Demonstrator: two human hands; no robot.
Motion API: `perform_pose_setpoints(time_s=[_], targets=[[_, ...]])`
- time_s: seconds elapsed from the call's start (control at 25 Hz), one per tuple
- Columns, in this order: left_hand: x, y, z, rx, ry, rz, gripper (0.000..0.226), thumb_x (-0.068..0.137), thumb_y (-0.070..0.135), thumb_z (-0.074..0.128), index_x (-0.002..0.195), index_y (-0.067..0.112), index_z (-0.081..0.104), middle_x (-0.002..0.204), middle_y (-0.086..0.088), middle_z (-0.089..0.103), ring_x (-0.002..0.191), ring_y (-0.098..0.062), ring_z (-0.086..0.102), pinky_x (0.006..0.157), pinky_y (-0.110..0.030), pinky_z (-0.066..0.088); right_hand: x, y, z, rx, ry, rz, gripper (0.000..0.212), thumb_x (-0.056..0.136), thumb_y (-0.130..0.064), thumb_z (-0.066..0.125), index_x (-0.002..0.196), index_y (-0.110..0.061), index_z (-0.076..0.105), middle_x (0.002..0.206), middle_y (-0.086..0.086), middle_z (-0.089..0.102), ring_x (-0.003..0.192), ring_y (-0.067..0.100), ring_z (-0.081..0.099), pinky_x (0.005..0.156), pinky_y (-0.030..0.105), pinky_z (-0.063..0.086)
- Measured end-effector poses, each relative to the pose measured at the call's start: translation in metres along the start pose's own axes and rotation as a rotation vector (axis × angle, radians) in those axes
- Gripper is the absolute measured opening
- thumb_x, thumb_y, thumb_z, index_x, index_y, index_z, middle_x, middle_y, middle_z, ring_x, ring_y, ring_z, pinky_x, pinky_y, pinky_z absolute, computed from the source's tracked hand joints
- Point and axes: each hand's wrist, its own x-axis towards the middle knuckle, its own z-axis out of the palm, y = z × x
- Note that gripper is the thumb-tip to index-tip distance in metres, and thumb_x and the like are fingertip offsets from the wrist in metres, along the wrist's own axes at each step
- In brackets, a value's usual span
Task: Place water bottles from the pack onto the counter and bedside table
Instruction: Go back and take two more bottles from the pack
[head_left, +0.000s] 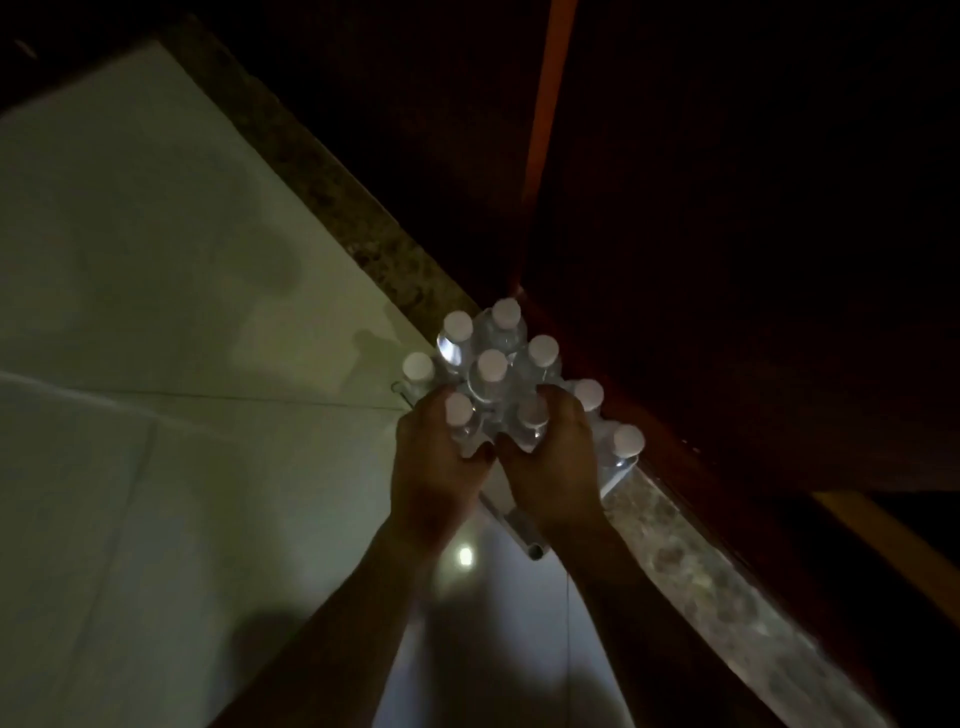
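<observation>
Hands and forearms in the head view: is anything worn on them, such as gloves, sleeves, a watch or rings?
Nothing visible. The left hand and right hand are bare, no gloves, and both forearms are uncovered down to the frame's lower edge. No watch, bracelet or ring shows, though the dim, blurred picture could hide small items.

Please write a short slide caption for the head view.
Both hands grip a pack of white-capped water bottles on the floor.

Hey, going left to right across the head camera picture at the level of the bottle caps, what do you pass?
Pale tiled floor → pack of water bottles, with both hands on its near side → speckled stone strip → dark wooden panel.
</observation>
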Motion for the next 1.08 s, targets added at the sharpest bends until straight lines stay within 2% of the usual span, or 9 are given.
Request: perform_pose_setpoints(time_s=[0.12, 0.28, 0.36, 0.48, 0.6, 0.72, 0.84, 0.92, 1.08], targets=[[0.013, -0.048, 0.033, -0.025, 0.062, 0.019, 0.034, 0.084, 0.026, 0.071, 0.116, 0.026, 0.059, 0.115, 0.008, 0.067, 0.108, -0.006, 0.062, 0.088, -0.032, 0.055, 0.013, 0.041, 0.039, 0.012, 0.115, -0.077, 0.05, 0.076, -0.036, 0.067, 0.124, -0.032, 0.051, 0.126, -0.007, 0.056, 0.117, 0.011, 0.053, 0.095, 0.033, 0.047], [0.016, -0.058, 0.036, -0.026, 0.044, -0.029, 0.043, 0.079, 0.037, 0.076, 0.117, 0.039, 0.055, 0.117, 0.016, 0.066, 0.108, -0.004, 0.06, 0.088, -0.025, 0.051, 0.015, 0.058, 0.05, -0.033, 0.08, -0.009, 0.058, 0.077, -0.032, 0.074, 0.13, -0.029, 0.051, 0.122, -0.005, 0.06, 0.105, 0.015, 0.06, 0.084, 0.029, 0.049], [0.01, -0.043, 0.022, 0.01, 0.04, -0.033, 0.047, 0.075, 0.036, 0.081, 0.116, 0.037, 0.057, 0.116, 0.015, 0.068, 0.109, -0.005, 0.062, 0.088, -0.026, 0.053, 0.01, 0.048, 0.04, -0.033, 0.088, -0.026, 0.054, 0.074, -0.044, 0.072, 0.122, -0.027, 0.053, 0.114, -0.004, 0.067, 0.101, 0.016, 0.065, 0.081, 0.031, 0.051], [-0.009, 0.023, -0.03, -0.019, 0.029, 0.052, 0.056, 0.068, 0.032, 0.086, 0.116, 0.034, 0.057, 0.116, 0.015, 0.068, 0.111, -0.004, 0.062, 0.094, -0.029, 0.053, -0.013, -0.013, -0.012, 0.011, 0.101, -0.048, 0.055, 0.07, -0.033, 0.083, 0.116, -0.028, 0.052, 0.111, -0.003, 0.07, 0.1, 0.02, 0.067, 0.082, 0.038, 0.054], [-0.027, 0.143, -0.118, -0.124, 0.071, 0.134, 0.059, 0.062, 0.028, 0.09, 0.111, 0.032, 0.057, 0.103, 0.017, 0.069, 0.103, -0.003, 0.065, 0.085, -0.018, 0.053, -0.047, -0.131, -0.102, 0.189, 0.087, -0.121, 0.069, 0.057, -0.018, 0.089, 0.113, -0.037, 0.052, 0.107, -0.01, 0.07, 0.099, 0.014, 0.067, 0.082, 0.042, 0.057], [-0.045, 0.297, -0.23, -0.214, 0.111, 0.189, 0.056, 0.061, 0.023, 0.089, 0.109, 0.029, 0.061, 0.101, 0.01, 0.07, 0.098, -0.01, 0.066, 0.082, -0.03, 0.056, -0.085, -0.285, -0.21, 0.408, 0.041, -0.242, 0.063, 0.059, -0.001, 0.086, 0.106, -0.033, 0.057, 0.098, -0.013, 0.072, 0.092, 0.01, 0.07, 0.078, 0.03, 0.057], [-0.066, 0.463, -0.345, -0.282, 0.11, 0.308, 0.051, 0.063, 0.01, 0.086, 0.098, 0.034, 0.059, 0.089, 0.012, 0.07, 0.083, -0.002, 0.068, 0.067, -0.016, 0.054, -0.128, -0.45, -0.321, 0.559, -0.054, -0.361, 0.062, 0.063, 0.015, 0.078, 0.108, -0.023, 0.057, 0.096, -0.005, 0.073, 0.09, 0.019, 0.072, 0.075, 0.035, 0.059], [-0.081, 0.572, -0.419, -0.397, 0.092, 0.392, 0.054, 0.065, 0.0, 0.085, 0.097, 0.032, 0.056, 0.084, 0.016, 0.07, 0.075, 0.0, 0.069, 0.059, -0.014, 0.052, -0.161, -0.562, -0.393, 0.604, -0.078, -0.449, 0.059, 0.063, 0.015, 0.074, 0.108, -0.018, 0.056, 0.092, -0.003, 0.07, 0.085, 0.015, 0.071, 0.07, 0.034, 0.058], [-0.111, 0.749, -0.542, -0.548, 0.109, 0.63, 0.058, 0.068, -0.004, 0.079, 0.117, 0.012, 0.053, 0.091, 0.014, 0.069, 0.089, -0.007, 0.07, 0.075, -0.018, 0.052, -0.233, -0.753, -0.51, 0.654, -0.013, -0.637, 0.062, 0.058, 0.001, 0.072, 0.115, -0.009, 0.051, 0.1, 0.006, 0.065, 0.092, 0.017, 0.069, 0.076, 0.031, 0.055]])
